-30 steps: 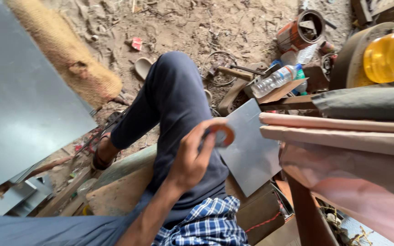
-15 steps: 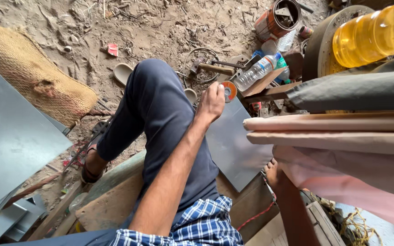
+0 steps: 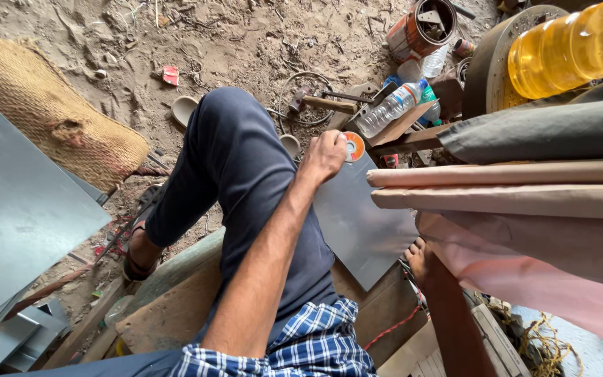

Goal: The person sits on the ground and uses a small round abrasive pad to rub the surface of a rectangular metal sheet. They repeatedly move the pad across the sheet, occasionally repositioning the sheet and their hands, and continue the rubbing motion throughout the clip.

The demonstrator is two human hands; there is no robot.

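So the person's sitting with one knee (image 3: 235, 150) up in dark blue trousers, and one hand (image 3: 322, 157) is stretched out past that knee, fingers curled shut around a small orange disc (image 3: 354, 146), looks like a cutting or grinding wheel with a dark centre hole. I'd call it the left hand from the way the arm comes in, not 100% sure. The disc sits on edge-ish, its flat face turned up toward the camera, most of it poking out to the right of the fingers. Being round, it has no real long axis.

It's held right at the top corner of a grey sheet-metal piece (image 3: 361, 223), which runs from the hand down and to the right; I can't tell if they actually touch. The other hand isn't in view at all.

Around it: a hammer (image 3: 322, 103) on the sandy ground, a clear plastic bottle (image 3: 392, 106) on a plank, a rusty can (image 3: 423, 28) further back, a burlap roll (image 3: 57, 126) off to the left.
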